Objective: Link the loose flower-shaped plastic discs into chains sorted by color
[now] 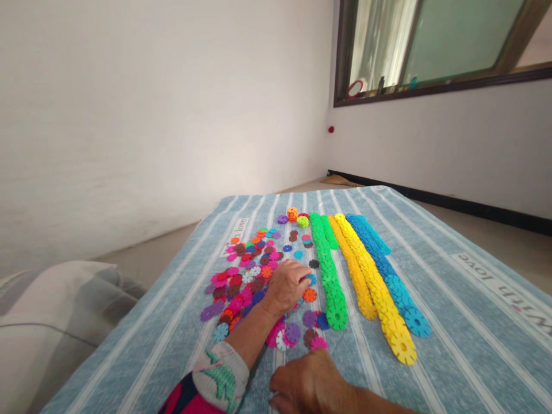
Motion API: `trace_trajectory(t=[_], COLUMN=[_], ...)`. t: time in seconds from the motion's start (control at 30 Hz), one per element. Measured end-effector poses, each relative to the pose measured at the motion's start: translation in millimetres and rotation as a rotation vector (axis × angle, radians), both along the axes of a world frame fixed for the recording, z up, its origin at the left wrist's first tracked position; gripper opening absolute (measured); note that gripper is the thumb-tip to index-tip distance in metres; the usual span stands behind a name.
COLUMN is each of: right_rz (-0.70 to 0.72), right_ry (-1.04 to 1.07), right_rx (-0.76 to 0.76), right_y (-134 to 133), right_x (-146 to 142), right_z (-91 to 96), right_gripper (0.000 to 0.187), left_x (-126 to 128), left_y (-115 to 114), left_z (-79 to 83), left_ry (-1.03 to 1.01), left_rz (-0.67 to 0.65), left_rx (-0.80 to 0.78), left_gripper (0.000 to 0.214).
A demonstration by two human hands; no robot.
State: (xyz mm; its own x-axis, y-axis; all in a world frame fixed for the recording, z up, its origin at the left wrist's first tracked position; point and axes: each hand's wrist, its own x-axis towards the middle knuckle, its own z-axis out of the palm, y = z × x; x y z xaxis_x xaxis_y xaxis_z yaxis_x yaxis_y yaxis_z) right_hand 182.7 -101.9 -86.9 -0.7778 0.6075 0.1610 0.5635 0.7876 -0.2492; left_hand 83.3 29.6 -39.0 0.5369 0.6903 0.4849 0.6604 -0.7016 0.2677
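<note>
My left hand (286, 284) reaches over a scattered pile of flat plastic snowflake discs (241, 296), its fingers bent together. A light blue snowflake disc (311, 280) shows at its fingertips, partly covered by them. Just right of that hand lie an orange disc (309, 295) and a black disc (314, 264). Nearer to me, my right hand (309, 380) is closed with curled fingers, low over the cloth; whatever may be in it is hidden. A pink disc (319, 343) and a brown disc (310, 337) lie just beyond its knuckles.
Long overlapping rows of green (325, 270), yellow (379, 290) and blue discs (390, 276) lie to the right. An orange stack (292, 214) stands at the far end. The striped cloth (457, 322) covers the table. Pale fabric (56, 322) is at lower left.
</note>
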Motion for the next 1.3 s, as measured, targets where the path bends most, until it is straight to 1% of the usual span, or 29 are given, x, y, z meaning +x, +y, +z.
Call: trace_trajectory(t=[0.1, 0.27, 0.37, 0.53, 0.7, 0.9, 1.03, 1.17, 1.3], right_rz=[0.008, 0.016, 0.017, 0.019, 0.027, 0.027, 0.026, 0.037, 0.046], right_ry=[0.026, 0.033, 0.038, 0.042, 0.064, 0.04, 0.007, 0.019, 0.04], right_rx=[-0.003, 0.012, 0.008, 0.015, 0.038, 0.015, -0.005, 0.039, 0.089], right_y=[1.0, 1.0, 0.2, 0.5, 0.9, 1.7, 2.3, 2.8, 3.8], right_x=[0.8, 0.9, 0.0, 0.5, 3.0, 1.8, -0.5, -0.6, -2.1], right_z=[-2.8, -3.2, -2.7, -5.1, -3.2, -2.9, -4.2, -2.5, -6.1], right_gripper=[0.023, 0.024, 0.022, 0.025, 0.025, 0.022, 0.022, 0.023, 0.026], left_x=[-0.1, -0.6, -0.6, -0.8, -1.2, -1.4, -3.0, -7.5, -13.7], left_y=[-0.5, -0.7, -1.3, -5.0, -7.4, -6.1, -7.3, -6.5, 3.4], left_z=[-0.2, -0.1, 0.7, 6.6, 12.4, 11.7, 14.8, 19.4, 22.6], left_ry=[-0.006, -0.035, -0.096, -0.226, -0.249, -0.233, -0.246, -0.256, -0.259], left_rz=[0.012, 0.078, 0.111, 0.162, 0.209, 0.185, 0.195, 0.243, 0.287], left_rx=[-0.006, -0.051, -0.113, -0.237, -0.302, -0.315, -0.334, -0.343, -0.283], left_gripper=[0.011, 0.011, 0.011, 0.008, 0.01, 0.009, 0.009, 0.01, 0.01])
